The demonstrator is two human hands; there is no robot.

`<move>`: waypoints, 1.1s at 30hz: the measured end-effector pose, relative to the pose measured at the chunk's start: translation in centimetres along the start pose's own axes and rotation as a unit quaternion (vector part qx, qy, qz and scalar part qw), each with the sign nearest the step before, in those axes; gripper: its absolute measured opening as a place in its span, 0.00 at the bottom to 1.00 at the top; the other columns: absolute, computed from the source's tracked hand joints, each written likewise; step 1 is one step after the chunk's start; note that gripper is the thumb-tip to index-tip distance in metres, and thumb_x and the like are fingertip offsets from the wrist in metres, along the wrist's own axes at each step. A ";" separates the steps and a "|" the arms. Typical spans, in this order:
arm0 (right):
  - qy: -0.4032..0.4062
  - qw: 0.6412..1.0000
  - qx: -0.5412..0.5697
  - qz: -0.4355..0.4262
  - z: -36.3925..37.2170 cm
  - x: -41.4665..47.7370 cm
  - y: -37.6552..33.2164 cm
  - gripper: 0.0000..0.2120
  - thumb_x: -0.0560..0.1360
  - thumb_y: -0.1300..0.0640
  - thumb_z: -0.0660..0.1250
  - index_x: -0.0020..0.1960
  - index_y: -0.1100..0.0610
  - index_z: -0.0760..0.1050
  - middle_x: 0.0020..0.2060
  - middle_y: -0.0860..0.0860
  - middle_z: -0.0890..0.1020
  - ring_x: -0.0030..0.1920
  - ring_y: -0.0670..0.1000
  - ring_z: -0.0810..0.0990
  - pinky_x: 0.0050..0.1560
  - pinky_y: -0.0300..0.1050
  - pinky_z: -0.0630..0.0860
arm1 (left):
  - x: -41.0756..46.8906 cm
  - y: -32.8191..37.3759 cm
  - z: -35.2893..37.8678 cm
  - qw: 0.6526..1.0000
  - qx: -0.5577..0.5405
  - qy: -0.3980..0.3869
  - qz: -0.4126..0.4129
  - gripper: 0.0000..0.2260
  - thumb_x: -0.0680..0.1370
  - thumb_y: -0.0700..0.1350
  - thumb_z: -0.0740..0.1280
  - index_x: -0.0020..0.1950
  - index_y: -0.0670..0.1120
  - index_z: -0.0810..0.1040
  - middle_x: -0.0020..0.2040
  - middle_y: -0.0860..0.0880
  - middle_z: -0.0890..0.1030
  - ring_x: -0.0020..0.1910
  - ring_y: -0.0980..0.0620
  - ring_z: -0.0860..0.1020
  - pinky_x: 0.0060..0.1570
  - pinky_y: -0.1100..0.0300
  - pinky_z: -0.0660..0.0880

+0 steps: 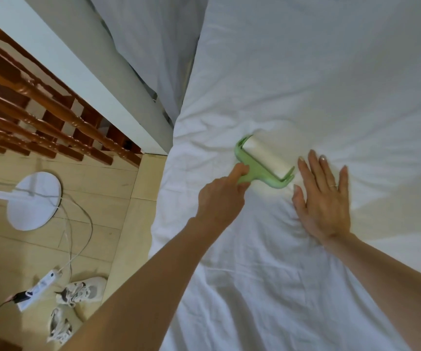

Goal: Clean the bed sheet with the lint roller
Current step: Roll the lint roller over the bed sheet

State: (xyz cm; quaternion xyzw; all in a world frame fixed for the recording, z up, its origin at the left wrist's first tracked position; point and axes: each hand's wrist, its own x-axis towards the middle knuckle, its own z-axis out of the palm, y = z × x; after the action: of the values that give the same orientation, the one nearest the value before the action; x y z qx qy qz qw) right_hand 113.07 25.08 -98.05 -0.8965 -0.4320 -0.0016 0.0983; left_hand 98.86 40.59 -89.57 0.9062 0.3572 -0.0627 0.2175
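**Head view.** The lint roller [263,162] lies on the white bed sheet [331,84], a little below the picture's centre, with its white drum resting on the cloth. The drum's long axis runs from about 10 o'clock to 4 o'clock. The green handle [245,179] leaves the frame toward 7 o'clock and disappears into the left hand [220,198], whose fingers are curled round it, one digit stretched along its top. The roller therefore lies at 1 o'clock from the grip, so a stroke would probably run across the drum's axis, along the 1-to-7 o'clock line; which way it runs cannot be told. The right hand [323,198] lies flat at 3 o'clock of the roller, fingers straight and spread, holding nothing, palm on the sheet. Its forefinger is just beside the drum's 4 o'clock end, apparently not touching it. This hand probably holds the cloth taut; creases gather at its wrist side. Off the bed at 8 o'clock, a fan base [34,201], a power strip [39,287] and shoes [82,291] are on the floor.
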 end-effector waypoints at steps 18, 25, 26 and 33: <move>0.090 0.852 0.437 0.275 -6.5 -2.4 -3.9 0.18 0.79 0.58 0.61 0.68 0.51 0.69 0.64 0.46 0.73 0.65 0.48 0.70 0.67 0.44 0.64 | -16.2 -0.4 -1.0 0.941 -0.261 0.073 -0.202 0.05 0.82 0.45 0.59 0.56 0.51 0.64 0.33 0.51 0.77 0.30 0.52 0.74 0.34 0.57 0.71; -0.102 0.660 0.664 0.337 -10.0 -3.8 -10.4 0.12 0.77 0.46 0.64 0.49 0.55 0.76 0.41 0.52 0.82 0.41 0.49 0.82 0.36 0.40 0.76 | -6.8 5.9 0.8 0.922 -0.386 0.015 -0.016 0.05 0.80 0.43 0.58 0.55 0.47 0.65 0.40 0.53 0.76 0.35 0.60 0.77 0.34 0.68 0.72; -0.080 0.659 0.651 0.368 -9.6 -2.8 -10.1 0.08 0.77 0.52 0.64 0.45 0.57 0.75 0.38 0.53 0.81 0.38 0.49 0.82 0.33 0.38 0.75 | -6.0 5.8 1.4 0.946 -0.323 -0.007 0.034 0.06 0.79 0.44 0.58 0.54 0.45 0.68 0.42 0.50 0.76 0.39 0.57 0.77 0.36 0.68 0.71; 0.034 0.685 0.595 0.419 -7.9 -1.0 -7.5 0.09 0.79 0.50 0.61 0.50 0.56 0.70 0.31 0.53 0.78 0.25 0.50 0.75 0.23 0.39 0.70 | 3.0 -0.5 2.7 0.974 0.053 0.080 0.207 0.25 0.79 0.54 0.53 0.70 0.42 0.72 0.73 0.42 0.68 0.70 0.41 0.69 0.65 0.46 0.66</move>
State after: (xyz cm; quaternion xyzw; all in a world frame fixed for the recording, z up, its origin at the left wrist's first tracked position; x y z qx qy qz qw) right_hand 107.31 27.45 -89.13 -0.7363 0.0823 0.2670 0.6163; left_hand 100.81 41.60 -92.99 0.9728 0.1741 0.0380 0.1483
